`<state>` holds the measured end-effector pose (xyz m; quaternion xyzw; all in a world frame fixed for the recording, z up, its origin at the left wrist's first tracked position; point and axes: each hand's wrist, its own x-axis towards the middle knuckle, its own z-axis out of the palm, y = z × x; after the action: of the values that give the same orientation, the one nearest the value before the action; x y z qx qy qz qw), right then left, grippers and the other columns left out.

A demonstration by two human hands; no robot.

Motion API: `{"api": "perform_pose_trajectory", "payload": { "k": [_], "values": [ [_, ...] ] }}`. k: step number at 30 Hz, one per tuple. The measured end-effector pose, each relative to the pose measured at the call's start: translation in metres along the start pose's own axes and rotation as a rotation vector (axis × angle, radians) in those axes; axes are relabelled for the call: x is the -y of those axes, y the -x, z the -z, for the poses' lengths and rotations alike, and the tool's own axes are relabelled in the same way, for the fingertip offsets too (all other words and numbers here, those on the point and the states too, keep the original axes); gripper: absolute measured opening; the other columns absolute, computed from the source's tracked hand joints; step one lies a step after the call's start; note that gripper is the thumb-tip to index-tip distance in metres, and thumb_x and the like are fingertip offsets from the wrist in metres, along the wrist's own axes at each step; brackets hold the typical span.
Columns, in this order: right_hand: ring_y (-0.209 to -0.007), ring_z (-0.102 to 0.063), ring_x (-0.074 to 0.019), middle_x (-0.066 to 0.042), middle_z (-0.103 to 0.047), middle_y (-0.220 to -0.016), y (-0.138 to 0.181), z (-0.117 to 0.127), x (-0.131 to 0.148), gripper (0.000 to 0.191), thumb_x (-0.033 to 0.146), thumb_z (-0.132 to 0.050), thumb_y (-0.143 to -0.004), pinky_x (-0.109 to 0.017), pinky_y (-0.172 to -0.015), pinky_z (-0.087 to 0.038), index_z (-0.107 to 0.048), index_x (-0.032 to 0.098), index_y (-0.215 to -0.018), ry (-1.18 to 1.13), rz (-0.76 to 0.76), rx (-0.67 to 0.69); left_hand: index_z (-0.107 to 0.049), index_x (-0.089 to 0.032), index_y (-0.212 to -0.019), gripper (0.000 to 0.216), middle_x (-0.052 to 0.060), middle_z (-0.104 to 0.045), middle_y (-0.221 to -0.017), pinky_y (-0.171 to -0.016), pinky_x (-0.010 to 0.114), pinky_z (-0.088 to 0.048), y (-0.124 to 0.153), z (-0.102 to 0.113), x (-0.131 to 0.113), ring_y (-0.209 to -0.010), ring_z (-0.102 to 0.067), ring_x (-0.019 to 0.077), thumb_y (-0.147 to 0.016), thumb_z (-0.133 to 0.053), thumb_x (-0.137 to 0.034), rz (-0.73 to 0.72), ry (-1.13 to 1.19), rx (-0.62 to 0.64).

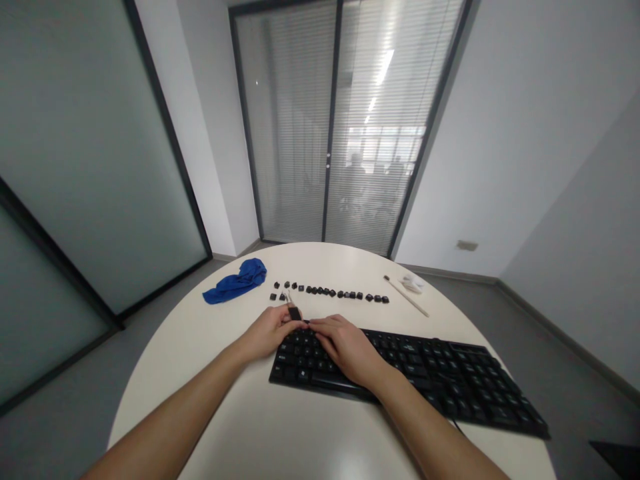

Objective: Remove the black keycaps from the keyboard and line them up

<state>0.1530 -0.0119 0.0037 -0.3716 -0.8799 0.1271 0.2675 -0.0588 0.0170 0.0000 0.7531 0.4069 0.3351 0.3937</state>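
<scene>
A black keyboard (450, 377) lies aslant on the table. At its upper left corner my left hand (273, 331) is closed on a keycap puller (295, 313), a small tool with a black body and thin metal wires pointing away from me. Close beside it, my right hand (345, 347) rests over the left part of the keys. Its fingertips come together near my left thumb, and whatever lies between them is too small to make out. Beyond both hands, several loose black keycaps (332, 293) form a row, with a few more in a second row at the left.
A crumpled blue cloth (237, 282) lies at the left on the round white table (225, 427). Toward the right are a thin brush (407, 296) with a pale handle and some crumpled white material (413, 283). A cable (457, 427) shows at the keyboard's near edge.
</scene>
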Motion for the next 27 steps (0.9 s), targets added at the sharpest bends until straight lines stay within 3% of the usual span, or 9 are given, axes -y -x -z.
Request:
{"api": "perform_pose_trajectory", "payload": {
  "k": [11, 17, 24, 27],
  "values": [
    [-0.106, -0.058, -0.0184, -0.002, -0.069, -0.118, 0.000, 0.000, 0.000, 0.033, 0.016, -0.046, -0.096, -0.031, -0.094, -0.046, -0.064, 0.026, -0.122, -0.017, -0.018, 0.007, -0.060, -0.015, -0.083, 0.018, 0.002, -0.069, -0.075, -0.062, 0.025, -0.046, -0.006, 0.001, 0.014, -0.070, -0.064, 0.0164, -0.085, -0.062, -0.033, 0.049, 0.131, 0.029],
    [-0.106, -0.059, -0.0199, -0.004, -0.068, -0.119, 0.001, -0.004, -0.004, 0.032, 0.017, -0.047, -0.095, -0.032, -0.094, -0.047, -0.065, 0.023, -0.121, -0.014, -0.041, -0.011, -0.053, -0.015, -0.097, 0.031, 0.012, -0.074, -0.090, -0.078, 0.034, -0.053, -0.007, 0.005, 0.020, -0.087, -0.071, 0.0226, -0.087, -0.060, -0.043, 0.109, 0.304, -0.161],
    [-0.106, -0.059, -0.0197, -0.004, -0.069, -0.118, 0.000, -0.004, -0.003, 0.032, 0.018, -0.048, -0.095, -0.033, -0.095, -0.047, -0.065, 0.023, -0.121, -0.002, -0.053, -0.015, -0.054, -0.016, -0.094, 0.030, 0.011, -0.073, -0.091, -0.078, 0.034, -0.054, -0.006, -0.001, 0.024, -0.091, -0.070, 0.0233, -0.086, -0.061, -0.044, 0.086, 0.290, -0.169],
    [-0.106, -0.060, -0.0198, -0.004, -0.069, -0.118, 0.000, -0.004, -0.003, 0.032, 0.018, -0.047, -0.095, -0.033, -0.095, -0.047, -0.065, 0.023, -0.121, 0.008, -0.052, -0.013, -0.060, -0.015, -0.092, 0.030, 0.007, -0.072, -0.088, -0.073, 0.030, -0.053, -0.006, -0.002, 0.024, -0.083, -0.069, 0.0208, -0.086, -0.061, -0.045, 0.052, 0.161, -0.195]
  ]
}}
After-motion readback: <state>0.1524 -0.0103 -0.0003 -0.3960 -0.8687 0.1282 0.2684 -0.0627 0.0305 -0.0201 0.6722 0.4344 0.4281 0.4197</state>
